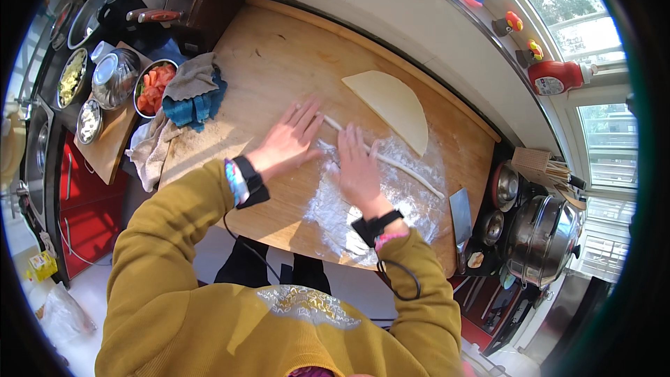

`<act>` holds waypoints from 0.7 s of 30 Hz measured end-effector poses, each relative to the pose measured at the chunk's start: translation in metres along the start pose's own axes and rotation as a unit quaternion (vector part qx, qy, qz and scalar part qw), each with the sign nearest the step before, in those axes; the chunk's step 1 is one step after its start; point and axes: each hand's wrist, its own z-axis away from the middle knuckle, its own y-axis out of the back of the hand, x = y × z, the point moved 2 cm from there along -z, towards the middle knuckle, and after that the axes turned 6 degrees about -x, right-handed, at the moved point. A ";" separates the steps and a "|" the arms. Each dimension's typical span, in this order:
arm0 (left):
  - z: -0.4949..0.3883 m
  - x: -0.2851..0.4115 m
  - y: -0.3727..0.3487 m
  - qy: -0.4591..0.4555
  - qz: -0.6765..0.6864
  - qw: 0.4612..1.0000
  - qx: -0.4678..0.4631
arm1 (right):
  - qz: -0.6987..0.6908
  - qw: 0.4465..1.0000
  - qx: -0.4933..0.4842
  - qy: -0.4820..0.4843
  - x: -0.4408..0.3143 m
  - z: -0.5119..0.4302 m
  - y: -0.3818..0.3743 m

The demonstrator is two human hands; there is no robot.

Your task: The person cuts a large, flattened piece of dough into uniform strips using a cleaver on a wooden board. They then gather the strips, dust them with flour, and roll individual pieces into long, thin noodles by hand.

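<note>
A thin rope of white dough (408, 168) lies slantwise across a wooden board (261, 63). My right hand (358, 165) rests flat over the rope's middle, palm down. At the rope's far left end is my left hand (290, 139), also palm down with its fingers extended; whether it touches the dough is hard to tell. Both hands look slightly blurred, and neither grips anything. White flour (335, 209) is scattered under and around the right hand. Behind the rope lies a flat half-round sheet of dough (392, 104) with one straight cut edge.
A cleaver (460, 220) lies at the board's right edge, beside a large steel pot (544, 241). To the left are folded cloths (193, 89), a bowl of chopped tomatoes (154, 86), an overturned metal bowl (116, 76) and a knife block (204, 13). Cables hang from both wrists.
</note>
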 end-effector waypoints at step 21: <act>-0.005 -0.026 0.008 0.039 0.007 0.996 0.082 | -0.023 0.999 -0.038 -0.010 -0.003 -0.034 0.005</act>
